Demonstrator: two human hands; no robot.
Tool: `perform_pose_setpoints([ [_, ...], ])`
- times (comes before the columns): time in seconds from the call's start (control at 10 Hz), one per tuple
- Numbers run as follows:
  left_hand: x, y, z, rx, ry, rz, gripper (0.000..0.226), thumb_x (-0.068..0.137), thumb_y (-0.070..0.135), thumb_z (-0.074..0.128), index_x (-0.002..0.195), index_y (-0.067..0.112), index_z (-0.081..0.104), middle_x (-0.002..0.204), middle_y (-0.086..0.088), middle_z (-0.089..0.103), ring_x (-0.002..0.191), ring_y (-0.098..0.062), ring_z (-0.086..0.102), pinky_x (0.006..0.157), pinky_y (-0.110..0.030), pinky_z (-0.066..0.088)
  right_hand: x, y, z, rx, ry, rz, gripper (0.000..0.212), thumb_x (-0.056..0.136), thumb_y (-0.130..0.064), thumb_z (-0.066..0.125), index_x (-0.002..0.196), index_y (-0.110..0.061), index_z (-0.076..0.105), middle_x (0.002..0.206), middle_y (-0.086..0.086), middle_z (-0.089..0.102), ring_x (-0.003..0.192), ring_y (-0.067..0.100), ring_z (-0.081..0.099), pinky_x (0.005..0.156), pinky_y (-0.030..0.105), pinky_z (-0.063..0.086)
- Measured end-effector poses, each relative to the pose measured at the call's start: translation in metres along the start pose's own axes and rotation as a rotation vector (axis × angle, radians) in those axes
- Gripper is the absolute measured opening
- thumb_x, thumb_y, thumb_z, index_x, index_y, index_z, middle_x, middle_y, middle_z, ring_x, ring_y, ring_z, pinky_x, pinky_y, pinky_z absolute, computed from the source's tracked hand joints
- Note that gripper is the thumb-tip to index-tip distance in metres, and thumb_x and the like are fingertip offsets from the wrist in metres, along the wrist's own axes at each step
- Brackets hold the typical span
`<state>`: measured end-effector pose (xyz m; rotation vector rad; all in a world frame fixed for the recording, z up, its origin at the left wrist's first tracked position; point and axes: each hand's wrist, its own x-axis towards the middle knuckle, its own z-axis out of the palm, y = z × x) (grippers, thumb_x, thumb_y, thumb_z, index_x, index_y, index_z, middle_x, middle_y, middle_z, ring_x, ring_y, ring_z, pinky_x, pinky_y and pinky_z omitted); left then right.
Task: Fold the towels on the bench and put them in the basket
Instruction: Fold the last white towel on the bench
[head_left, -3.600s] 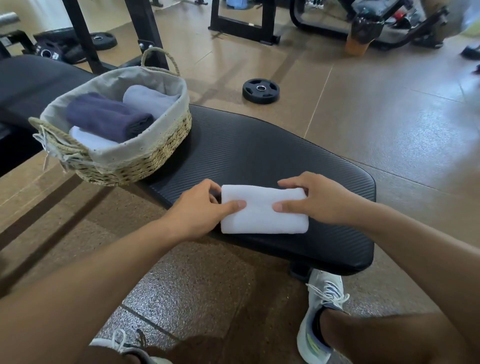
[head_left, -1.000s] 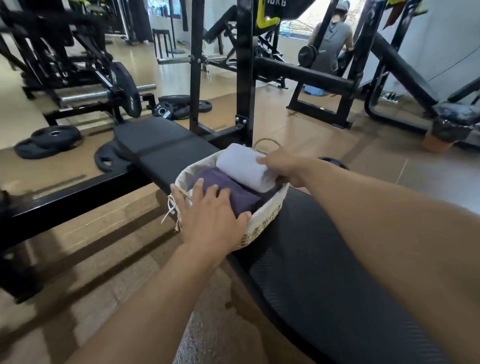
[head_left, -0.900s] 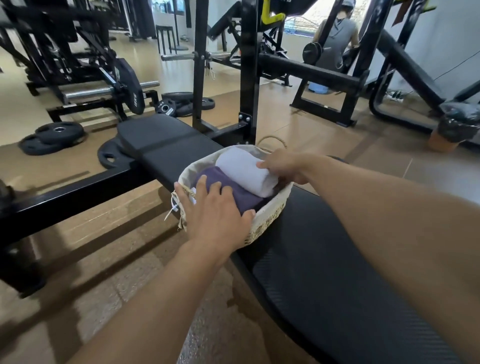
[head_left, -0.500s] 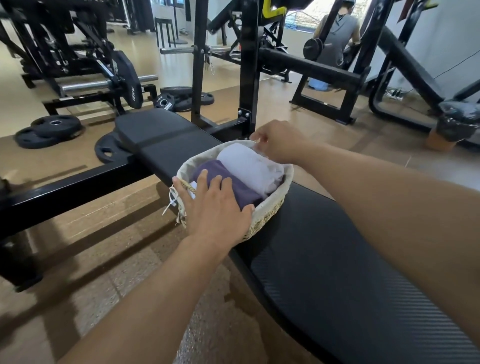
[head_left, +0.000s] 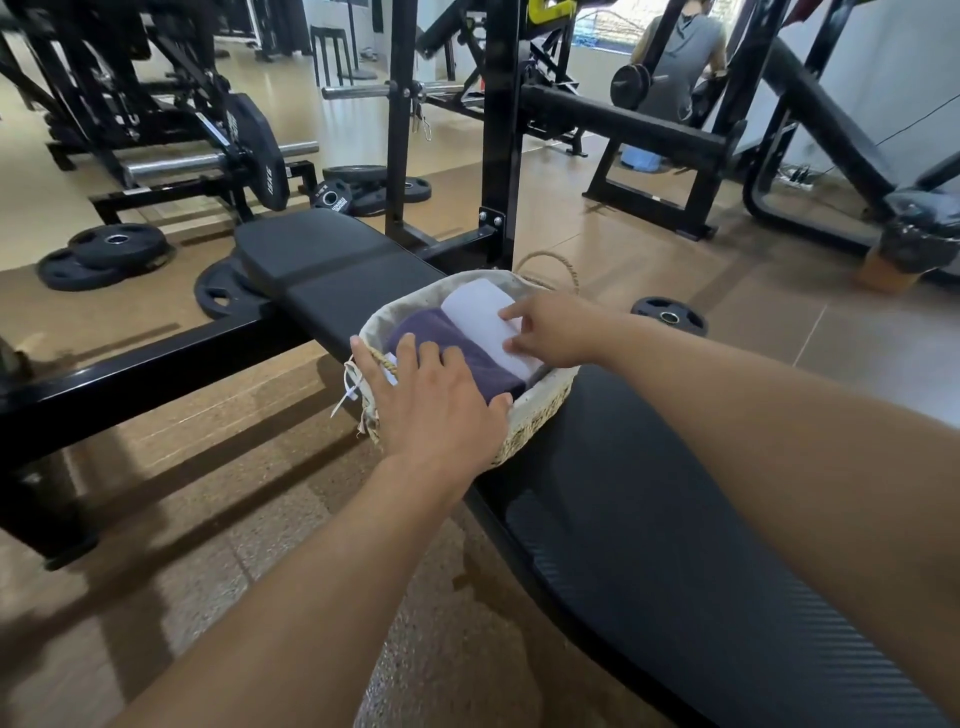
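Observation:
A woven basket (head_left: 540, 410) with a cloth lining stands on the black padded bench (head_left: 649, 519). Inside lie a rolled dark purple towel (head_left: 457, 343) and a rolled pale grey towel (head_left: 478, 312); a sliver of white towel (head_left: 390, 370) shows under my left hand. My left hand (head_left: 431, 395) lies flat with spread fingers over the basket's near rim and the purple towel. My right hand (head_left: 550, 327) rests its fingertips on the pale grey towel, holding nothing.
A black rack upright (head_left: 498, 130) rises just behind the basket. Weight plates (head_left: 104, 254) lie on the floor at left, another plate (head_left: 670, 317) to the right of the basket. A person (head_left: 680, 57) sits at a machine far back.
The white towel I was folding on the bench is off it. Within the last half second my right hand came from the basket's far rim back onto the pale grey towel; the left stayed.

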<state>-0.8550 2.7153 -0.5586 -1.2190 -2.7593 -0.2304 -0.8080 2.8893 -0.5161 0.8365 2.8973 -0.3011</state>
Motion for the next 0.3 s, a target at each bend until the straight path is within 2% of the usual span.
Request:
perform_pose_setpoints([
  [0.1, 0.0, -0.001, -0.002, -0.037, 0.024, -0.007, 0.077, 0.093, 0.068, 0.037, 0.149, 0.015, 0.039, 0.155, -0.007, 0.042, 0.154, -0.027, 0.019, 0.117, -0.07, -0.012, -0.02, 0.0, -0.003, 0.208, 0.221, 0.02, 0.041, 0.101, -0.03, 0.059, 0.141, -0.021, 0.059, 0.129, 0.002, 0.065, 0.109, 0.018, 0.058, 0.094, 0.03, 0.043],
  [0.2, -0.001, -0.002, -0.006, -0.08, 0.035, -0.016, 0.08, 0.095, 0.067, 0.037, 0.155, 0.015, 0.03, 0.159, -0.007, 0.038, 0.155, -0.027, 0.016, 0.118, -0.068, -0.013, -0.044, 0.004, 0.001, 0.467, 0.418, 0.02, 0.027, 0.099, -0.028, 0.062, 0.125, -0.028, 0.069, 0.106, -0.008, 0.067, 0.089, 0.01, 0.058, 0.085, 0.027, 0.047],
  [0.3, 0.001, -0.003, -0.013, -0.155, 0.093, -0.038, 0.076, 0.095, 0.065, 0.042, 0.153, 0.016, 0.036, 0.157, -0.005, 0.041, 0.154, -0.026, 0.019, 0.12, -0.065, -0.014, -0.081, 0.006, -0.002, 0.672, 0.604, 0.017, 0.016, 0.097, -0.027, 0.065, 0.105, -0.037, 0.072, 0.093, -0.012, 0.07, 0.079, 0.009, 0.062, 0.072, 0.017, 0.047],
])
